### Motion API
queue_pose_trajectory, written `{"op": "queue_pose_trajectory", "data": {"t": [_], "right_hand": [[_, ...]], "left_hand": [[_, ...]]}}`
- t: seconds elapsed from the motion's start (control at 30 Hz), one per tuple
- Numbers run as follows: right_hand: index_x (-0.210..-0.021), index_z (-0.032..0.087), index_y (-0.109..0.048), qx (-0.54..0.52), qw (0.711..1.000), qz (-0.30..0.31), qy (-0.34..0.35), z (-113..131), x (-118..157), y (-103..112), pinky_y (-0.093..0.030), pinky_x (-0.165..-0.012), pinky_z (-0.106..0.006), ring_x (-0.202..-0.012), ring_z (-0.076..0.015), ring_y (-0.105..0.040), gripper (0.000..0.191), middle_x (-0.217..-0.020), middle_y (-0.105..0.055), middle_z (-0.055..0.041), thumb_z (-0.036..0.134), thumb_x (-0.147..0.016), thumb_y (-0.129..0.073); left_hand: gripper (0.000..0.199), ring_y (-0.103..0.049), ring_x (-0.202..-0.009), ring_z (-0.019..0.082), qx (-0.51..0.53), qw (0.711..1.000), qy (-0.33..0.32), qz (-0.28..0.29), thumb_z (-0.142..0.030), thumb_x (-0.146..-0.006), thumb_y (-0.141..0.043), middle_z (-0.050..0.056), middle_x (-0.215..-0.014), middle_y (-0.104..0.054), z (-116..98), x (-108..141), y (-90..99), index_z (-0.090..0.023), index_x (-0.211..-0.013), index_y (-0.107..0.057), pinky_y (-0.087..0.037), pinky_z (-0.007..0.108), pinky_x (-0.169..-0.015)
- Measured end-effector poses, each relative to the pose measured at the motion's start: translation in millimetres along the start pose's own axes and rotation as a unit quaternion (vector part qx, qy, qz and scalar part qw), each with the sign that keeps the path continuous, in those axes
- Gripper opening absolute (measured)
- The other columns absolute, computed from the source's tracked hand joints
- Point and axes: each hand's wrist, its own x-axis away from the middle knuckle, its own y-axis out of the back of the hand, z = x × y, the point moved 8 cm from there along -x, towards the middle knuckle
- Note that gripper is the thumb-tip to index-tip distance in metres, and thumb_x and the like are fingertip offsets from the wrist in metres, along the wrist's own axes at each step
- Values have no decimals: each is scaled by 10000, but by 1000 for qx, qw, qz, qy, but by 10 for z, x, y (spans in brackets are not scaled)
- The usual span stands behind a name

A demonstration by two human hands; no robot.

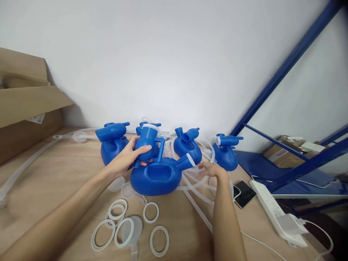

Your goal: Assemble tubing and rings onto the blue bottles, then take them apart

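Observation:
My left hand [133, 156] is wrapped round a blue plastic funnel-shaped cup [147, 139], whose wide mouth points up and carries a white ring. Just below and in front of it a blue urinal bottle [154, 181] stands on the table, with a handle opening in its side. The bottle's slanted spout, pointing right, has a white ring at its mouth. My right hand [209, 169] is beside that spout, among clear tubing [191, 181]. Its fingers are bent together at a translucent piece that I cannot make out clearly.
Other blue urinal bottles [227, 159] stand along the wall. White rings [159, 241] and translucent caps [133, 230] lie in front on the wooden table [67, 174]. A cardboard box [32, 99] is left; a phone [244, 194], power strip [277, 214] and blue rack [288, 61] are right.

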Motion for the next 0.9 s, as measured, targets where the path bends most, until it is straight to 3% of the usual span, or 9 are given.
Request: {"op": "queue_pose_trajectory", "data": {"t": [0.07, 0.13, 0.2, 0.3, 0.47, 0.57, 0.67, 0.77, 0.9], "right_hand": [[-1064, 243, -794, -14, 1000, 6, 5, 33, 32, 34, -549, -991, -387, -1121, -315, -710, 494, -1161, -783, -75, 592, -714, -779], [-1053, 220, -778, -36, 999, -8, 26, 80, 172, 170, -521, -1020, -392, -1150, -319, -684, 532, -1176, -768, -85, 676, -805, -658], [-1033, 215, -759, -70, 994, -62, 54, 141, 389, 398, -503, -1028, -403, -1142, -323, -669, 574, -1154, -762, -86, 726, -875, -551], [-950, 236, -729, -119, 973, -165, 108, 283, 739, 721, -484, -1055, -444, -1059, -310, -673, 573, -1054, -760, -63, 745, -940, -467], [-869, 259, -726, -83, 958, -232, 148, 492, 907, 812, -385, -1185, -558, -951, -296, -678, 464, -899, -744, -34, 718, -853, -656], [-884, 258, -732, -74, 958, -232, 152, 472, 833, 784, -187, -1275, -656, -967, -311, -694, 463, -912, -751, -34, 711, -787, -728], [-929, 263, -722, -71, 955, -237, 165, 444, 810, 810, -22, -1294, -680, -1019, -317, -703, 434, -975, -758, -30, 670, -784, -759], [-1044, 270, -738, -57, 953, -227, 190, 573, 782, 784, -83, -1293, -668, -1058, -313, -694, 439, -1050, -753, -43, 628, -793, -780], [-1391, 279, -658, -8, 952, -162, 259, 1009, 619, 489, -316, -1221, -611, -1013, -278, -681, 670, -1002, -722, -31, 601, -816, -778]], "left_hand": [[976, -766, -917, 253, -10, 1000, -17, -9, -468, -680, -930, 47, -1111, -738, -47, -4, 56, -346, -1501, -417, -633, 312, -675], [903, -751, -996, 262, -24, 999, -33, 1, -460, -694, -922, 53, -1147, -738, -83, -10, 80, -322, -1476, -491, -632, 305, -724], [762, -745, -1004, 275, -24, 999, -38, 7, -474, -726, -893, 68, -1142, -741, -69, -23, 77, -258, -1386, -581, -625, 301, -715], [707, -733, -1072, 286, -7, 998, -63, 3, -504, -789, -831, 85, -1217, -729, -8, -45, 18, -234, -1382, -555, -630, 335, -809], [793, -646, -1262, 305, -101, 986, -129, 25, -580, -846, -761, 109, -1407, -630, 150, -72, -142, -232, -1464, -409, -533, 449, -1084], [772, -643, -1253, 320, -123, 983, -137, 19, -615, -870, -714, 120, -1396, -617, 254, -99, -134, -219, -1450, -394, -521, 478, -1082], [749, -654, -1212, 311, -106, 985, -134, -11, -638, -885, -677, 108, -1351, -628, 327, -129, -69, -219, -1440, -400, -525, 452, -1046], [705, -651, -1166, 304, -123, 980, -144, -58, -653, -886, -652, 98, -1285, -648, 355, -143, 5, -203, -1392, -456, -508, 430, -1029], [639, -659, -1104, 293, -147, 970, -178, -72, -643, -897, -628, 88, -1212, -678, 325, -152, 35, -186, -1327, -509, -506, 403, -990]]}}
